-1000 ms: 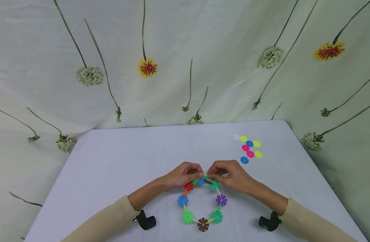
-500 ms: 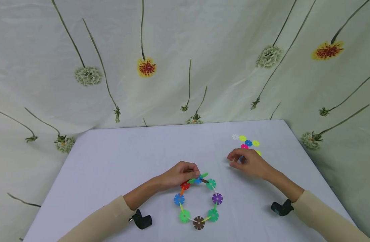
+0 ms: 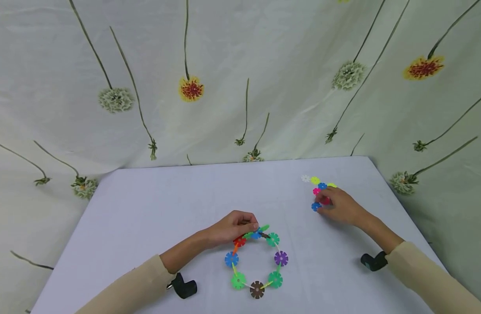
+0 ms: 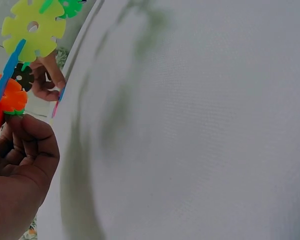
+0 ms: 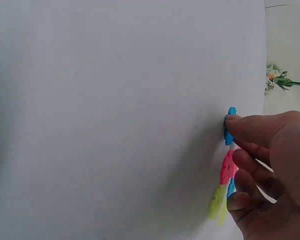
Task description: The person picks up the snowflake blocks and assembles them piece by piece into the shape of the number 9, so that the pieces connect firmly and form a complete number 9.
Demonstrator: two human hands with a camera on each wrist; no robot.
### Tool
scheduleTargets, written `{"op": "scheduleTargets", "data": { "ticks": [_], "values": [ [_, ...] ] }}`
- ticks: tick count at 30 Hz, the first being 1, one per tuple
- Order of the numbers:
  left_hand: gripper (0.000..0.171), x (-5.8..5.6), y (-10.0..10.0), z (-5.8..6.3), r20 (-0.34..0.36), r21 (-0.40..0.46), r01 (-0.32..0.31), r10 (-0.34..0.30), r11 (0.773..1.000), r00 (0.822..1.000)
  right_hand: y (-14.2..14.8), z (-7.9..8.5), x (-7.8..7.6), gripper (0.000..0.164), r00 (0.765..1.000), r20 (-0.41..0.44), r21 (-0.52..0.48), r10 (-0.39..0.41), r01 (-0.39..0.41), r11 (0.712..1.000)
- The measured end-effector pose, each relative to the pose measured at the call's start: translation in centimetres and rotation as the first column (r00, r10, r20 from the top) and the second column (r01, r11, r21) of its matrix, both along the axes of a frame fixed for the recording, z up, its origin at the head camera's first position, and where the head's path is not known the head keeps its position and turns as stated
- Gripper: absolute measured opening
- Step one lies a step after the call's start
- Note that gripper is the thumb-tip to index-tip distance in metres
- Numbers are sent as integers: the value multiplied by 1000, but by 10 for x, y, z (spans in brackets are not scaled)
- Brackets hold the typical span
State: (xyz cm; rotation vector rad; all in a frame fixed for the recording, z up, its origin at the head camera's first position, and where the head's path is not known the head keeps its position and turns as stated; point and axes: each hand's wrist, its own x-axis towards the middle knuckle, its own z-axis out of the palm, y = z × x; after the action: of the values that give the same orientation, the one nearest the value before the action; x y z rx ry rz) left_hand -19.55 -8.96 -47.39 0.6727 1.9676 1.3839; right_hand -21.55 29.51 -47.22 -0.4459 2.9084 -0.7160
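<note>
My left hand (image 3: pixel 238 226) pinches the top left of a ring (image 3: pixel 281 258) of coloured notched plastic flower discs, slotted edge to edge on the white table. In the left wrist view the thumb and forefinger grip the chain just below an orange-red disc (image 4: pixel 12 95); a yellow-green disc (image 4: pixel 34 30) stands above. My right hand (image 3: pixel 341 206) is at the loose discs, its thumb and forefinger at the edges of a blue disc (image 3: pixel 316 206). In the right wrist view the thumb tip presses that blue disc (image 5: pixel 229 132). The hand partly hides pink and yellow discs.
Loose discs lie past the right hand: a white disc (image 3: pixel 305 178), a yellow disc (image 3: pixel 315 180), another blue disc (image 3: pixel 322 186) and a pink disc (image 3: pixel 317 191). Black wrist devices (image 3: pixel 184 286) hang by both forearms. A flower-print cloth (image 3: pixel 295 87) hangs behind the table.
My right hand has let go of the ring and moved right and away to the loose discs, reaching the blue one. The left hand keeps its hold, shifting slightly left with the ring.
</note>
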Motion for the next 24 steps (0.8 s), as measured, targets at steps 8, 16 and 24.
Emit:
{"op": "scheduleTargets", "data": {
  "ticks": [8,16,24],
  "values": [
    [22,-1,-1,-4,-12,-4,7,-7,1000,1000,-2,0,-4,23,999,43,-24,-8,9,1000],
    [23,-1,-2,-5,-10,-9,4,-4,1000,1000,1,-1,6,15,1000,7,-113,22,-21,993],
    [23,0,0,-3,-20,-3,3,-3,1000,1000,-12,0,8,14,999,37,-239,0,8,971]
  ]
}}
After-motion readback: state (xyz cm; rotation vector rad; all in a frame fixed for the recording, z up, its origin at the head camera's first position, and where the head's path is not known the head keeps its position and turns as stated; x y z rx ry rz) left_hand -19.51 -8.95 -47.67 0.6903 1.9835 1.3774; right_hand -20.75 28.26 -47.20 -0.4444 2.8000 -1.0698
